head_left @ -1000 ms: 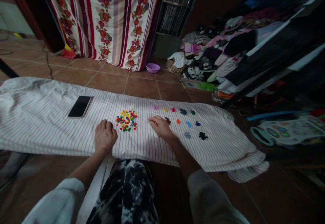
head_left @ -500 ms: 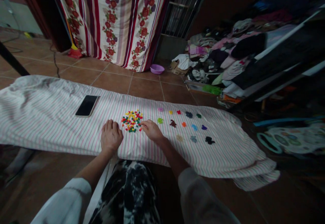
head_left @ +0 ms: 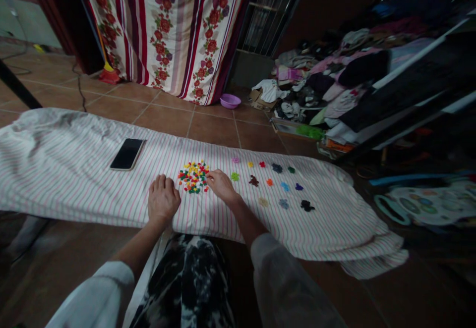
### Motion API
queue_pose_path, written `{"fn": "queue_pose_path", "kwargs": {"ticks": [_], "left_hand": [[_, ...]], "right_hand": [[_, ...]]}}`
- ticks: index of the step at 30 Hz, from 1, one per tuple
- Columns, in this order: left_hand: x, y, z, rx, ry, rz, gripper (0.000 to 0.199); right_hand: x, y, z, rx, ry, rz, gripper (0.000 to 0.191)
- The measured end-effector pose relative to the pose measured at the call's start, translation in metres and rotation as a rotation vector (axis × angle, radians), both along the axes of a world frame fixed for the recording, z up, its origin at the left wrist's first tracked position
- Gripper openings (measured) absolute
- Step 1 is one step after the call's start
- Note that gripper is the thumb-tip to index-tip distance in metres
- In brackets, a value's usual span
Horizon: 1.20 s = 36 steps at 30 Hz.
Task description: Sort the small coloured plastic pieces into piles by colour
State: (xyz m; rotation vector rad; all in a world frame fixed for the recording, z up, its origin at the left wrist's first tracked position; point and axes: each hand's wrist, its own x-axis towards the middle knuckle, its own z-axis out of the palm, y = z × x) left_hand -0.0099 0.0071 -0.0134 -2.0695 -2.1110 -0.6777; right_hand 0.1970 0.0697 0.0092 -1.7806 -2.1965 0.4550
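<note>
A loose pile of tiny red, yellow, green, orange and white pieces lies on the striped cloth. My left hand rests palm down on the cloth, just left of the pile, and holds nothing. At the pile's right edge, my right hand has its thumb and fingertips pinched together; anything between them is too small to make out. Right of that hand sit small one-colour heaps, among them a lime green heap, a brown heap, an orange heap and a black heap.
A phone lies left of the pile. Beyond the cloth-covered surface are a floral curtain, a purple basin and a red broom on the tiled floor. Heaped clothes fill the right side.
My right hand has shifted very slightly up at the pile's right edge, still pinched. My left hand has stayed in place.
</note>
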Motion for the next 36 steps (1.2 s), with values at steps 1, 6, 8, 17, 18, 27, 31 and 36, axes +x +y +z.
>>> {"fn": "queue_pose_path", "kwargs": {"ticks": [1, 6, 8, 17, 18, 27, 31, 36], "left_hand": [[0.000, 0.000, 0.000, -0.001, 0.004, -0.002, 0.028], [-0.001, -0.001, -0.001, 0.022, 0.033, -0.012, 0.028], [-0.001, -0.001, -0.001, 0.031, 0.045, -0.019, 0.027], [-0.002, 0.000, -0.001, 0.052, 0.063, -0.021, 0.026], [-0.002, 0.000, -0.001, 0.051, 0.066, -0.022, 0.026], [-0.001, -0.002, 0.005, 0.015, 0.100, -0.024, 0.027], [0.000, -0.003, 0.008, -0.011, 0.097, -0.021, 0.028], [0.002, -0.004, 0.012, -0.018, 0.098, -0.013, 0.028]], "right_hand": [[-0.002, 0.000, 0.002, -0.015, -0.010, -0.008, 0.021], [-0.010, -0.002, 0.007, -0.055, -0.007, -0.043, 0.020], [-0.012, -0.002, 0.005, -0.043, 0.007, -0.052, 0.019], [-0.007, -0.007, -0.006, 0.065, 0.234, -0.129, 0.012], [-0.005, -0.008, -0.005, 0.074, 0.263, -0.138, 0.013], [0.035, -0.027, 0.001, 0.200, 0.418, -0.149, 0.022], [0.077, -0.041, 0.009, 0.274, 0.433, -0.222, 0.024], [0.146, -0.059, 0.013, 0.366, 0.355, -0.460, 0.026]]}}
